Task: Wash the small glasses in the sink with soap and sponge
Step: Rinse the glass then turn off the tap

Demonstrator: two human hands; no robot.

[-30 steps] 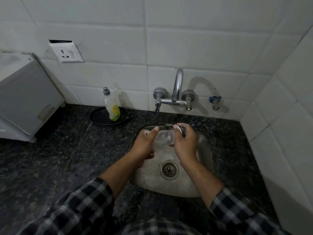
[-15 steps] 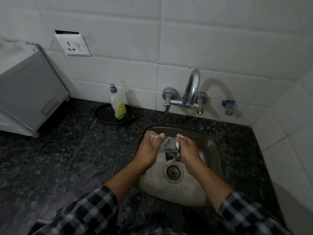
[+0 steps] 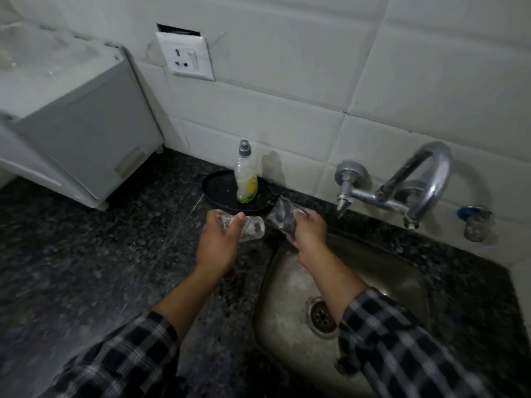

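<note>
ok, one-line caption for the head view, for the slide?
Left hand grips a small glass, right hand a dark sponge, by the far-left corner of the sink.

Open worktop lies between the sink and the white appliance at left. Along the wall, the soap bottle on its black plate and the tap stand in the way.
</note>
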